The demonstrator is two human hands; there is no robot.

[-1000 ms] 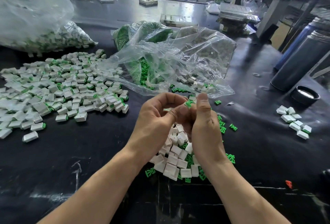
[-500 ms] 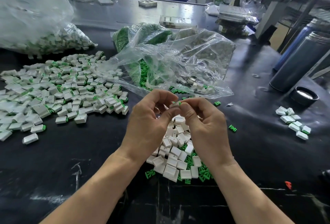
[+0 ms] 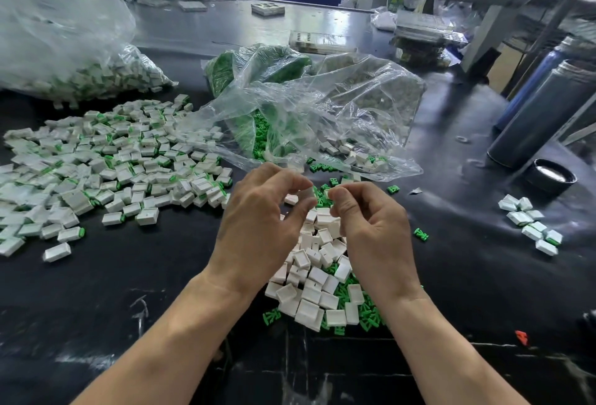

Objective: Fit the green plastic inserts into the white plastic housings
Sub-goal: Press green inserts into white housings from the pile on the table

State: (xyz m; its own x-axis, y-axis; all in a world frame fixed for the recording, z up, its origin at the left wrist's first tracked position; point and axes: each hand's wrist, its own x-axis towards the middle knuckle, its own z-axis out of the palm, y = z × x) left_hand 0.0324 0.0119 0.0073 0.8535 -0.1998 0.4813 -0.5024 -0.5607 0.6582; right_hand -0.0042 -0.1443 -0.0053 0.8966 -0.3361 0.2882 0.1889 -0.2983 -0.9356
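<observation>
You've got one white housing (image 3: 305, 194) pinched between thumb and fingers of your left hand (image 3: 258, 227), held up over the loose pile at centre. Your right hand (image 3: 371, 227) sits just beside it at 3 o'clock, fingertips (image 3: 335, 193) curled tight together as if nipping something small — probably a green insert, but I can't see the part itself, so call that unconfirmed. The two hands are close but not touching, with a gap between housing and right fingertips.

My read: you're at the mating step, insert not yet seated. Next move needs alignment — line the insert up with the housing's open side, then push straight in. Which way that open side is turned, I can't tell from here.

Outward from there: unassembled stock (image 3: 317, 278) lies under your hands toward 6 o'clock, white housings mixed with loose green inserts (image 3: 366, 311). At 12 o'clock, an open clear bag (image 3: 322, 107) with more green and white parts spilling from its mouth. At 9 o'clock, a big spread of finished pieces (image 3: 113, 165), white with green showing at one end; a second bag (image 3: 74, 59) beyond it at 10 o'clock. A small cluster (image 3: 529, 220) of assembled pieces sits well apart at 3 o'clock, near a dark bottle (image 3: 541, 114) and its cap (image 3: 552, 175).

Plenty left to fit, judging by the pile.
</observation>
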